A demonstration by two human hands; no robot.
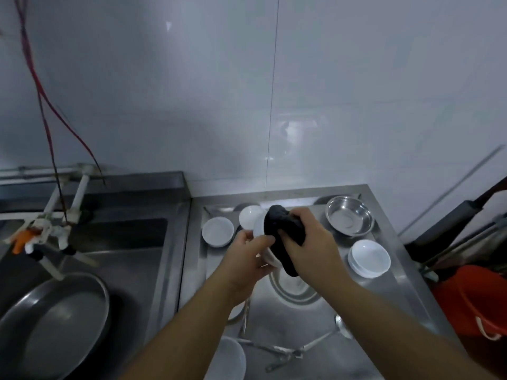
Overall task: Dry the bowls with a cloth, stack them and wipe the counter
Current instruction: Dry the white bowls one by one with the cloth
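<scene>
My left grip (248, 257) curls round one white bowl (259, 229); my right grip (307, 242) clutches the black cloth (282, 231). Two white bowls (218, 231) sit at ten o'clock.

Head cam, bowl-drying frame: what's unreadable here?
- White bowl held by the left hand: mostly covered by the black cloth and the right hand; its inside is unseen.
- White stack on the steel counter: bowl count too small to tell.
- White dish at bottom edge: cut off by the frame and a forearm.
- Red bucket: cut off at right edge.
</scene>
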